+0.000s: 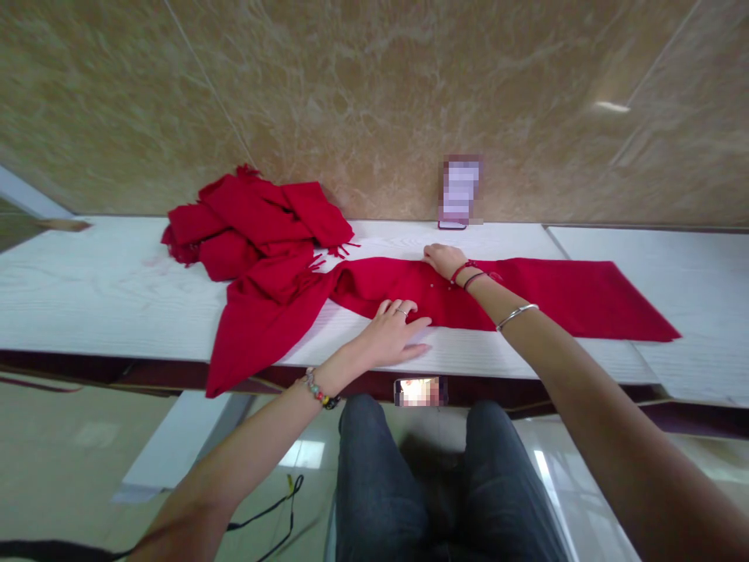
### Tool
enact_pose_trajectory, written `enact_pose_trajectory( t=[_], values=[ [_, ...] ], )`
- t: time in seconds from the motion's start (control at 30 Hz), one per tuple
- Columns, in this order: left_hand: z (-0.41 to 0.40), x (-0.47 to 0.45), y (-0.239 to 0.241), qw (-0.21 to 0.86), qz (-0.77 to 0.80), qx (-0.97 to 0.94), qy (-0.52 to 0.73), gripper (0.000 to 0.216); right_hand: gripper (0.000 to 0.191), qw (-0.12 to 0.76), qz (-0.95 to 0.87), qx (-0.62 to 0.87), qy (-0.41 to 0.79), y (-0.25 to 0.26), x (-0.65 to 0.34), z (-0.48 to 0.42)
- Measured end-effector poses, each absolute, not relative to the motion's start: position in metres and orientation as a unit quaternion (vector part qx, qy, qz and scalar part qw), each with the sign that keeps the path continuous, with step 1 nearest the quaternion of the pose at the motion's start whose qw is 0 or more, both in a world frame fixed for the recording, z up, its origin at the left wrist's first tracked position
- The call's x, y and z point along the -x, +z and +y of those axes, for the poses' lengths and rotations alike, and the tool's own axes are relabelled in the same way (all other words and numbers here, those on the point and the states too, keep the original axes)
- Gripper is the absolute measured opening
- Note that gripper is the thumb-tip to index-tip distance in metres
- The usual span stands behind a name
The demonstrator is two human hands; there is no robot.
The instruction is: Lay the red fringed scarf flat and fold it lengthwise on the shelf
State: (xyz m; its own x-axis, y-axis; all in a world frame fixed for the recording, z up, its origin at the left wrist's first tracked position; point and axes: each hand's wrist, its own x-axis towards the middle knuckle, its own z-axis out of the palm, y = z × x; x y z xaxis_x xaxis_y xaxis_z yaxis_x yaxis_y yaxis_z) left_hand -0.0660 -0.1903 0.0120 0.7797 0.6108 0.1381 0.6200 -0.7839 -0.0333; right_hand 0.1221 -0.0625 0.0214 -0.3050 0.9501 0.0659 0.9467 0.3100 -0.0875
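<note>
A long red scarf (562, 297) lies along the white table, its right part flat and straight-edged. Its left part runs into a rumpled, fringed heap of red cloth (251, 222); whether that is all one piece I cannot tell. My left hand (395, 332) rests palm down on the scarf's near edge, fingers spread, a ring on one finger. At the far edge, my right hand (445, 259) has its fingers curled and pinched on the scarf. Some small pale specks show on the cloth by the right wrist.
Against the marbled wall (374, 101) at the back leans a phone (459, 191) with a blurred screen. Another lit phone (420, 391) sits just below the front edge of the white table (87, 289). A black cord (289, 507) hangs at lower left.
</note>
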Motion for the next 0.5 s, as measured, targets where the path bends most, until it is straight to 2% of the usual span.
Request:
enact_pose_trajectory(
  t=[0.13,0.23,0.3,0.43,0.5],
  values=[
    [-0.178,0.066,0.012,0.058,-0.338,0.937,-0.069,0.050,0.034,0.105,-0.800,0.590,-0.015,0.024,-0.130,-0.070],
    [-0.165,0.065,0.016,0.093,-0.331,0.938,-0.054,0.041,0.033,0.148,-0.820,0.552,-0.016,0.026,-0.144,-0.084],
    [-0.158,0.064,0.021,0.101,-0.305,0.947,-0.012,0.035,0.032,0.137,-0.856,0.498,0.011,0.024,-0.156,-0.101],
    [-0.149,0.060,0.036,0.086,-0.283,0.952,0.076,0.053,0.041,0.087,-0.902,0.422,0.037,0.009,-0.176,-0.140],
    [-0.150,0.057,0.042,0.068,-0.299,0.946,0.102,0.053,0.046,0.079,-0.902,0.424,0.024,0.000,-0.180,-0.154]
  ],
)
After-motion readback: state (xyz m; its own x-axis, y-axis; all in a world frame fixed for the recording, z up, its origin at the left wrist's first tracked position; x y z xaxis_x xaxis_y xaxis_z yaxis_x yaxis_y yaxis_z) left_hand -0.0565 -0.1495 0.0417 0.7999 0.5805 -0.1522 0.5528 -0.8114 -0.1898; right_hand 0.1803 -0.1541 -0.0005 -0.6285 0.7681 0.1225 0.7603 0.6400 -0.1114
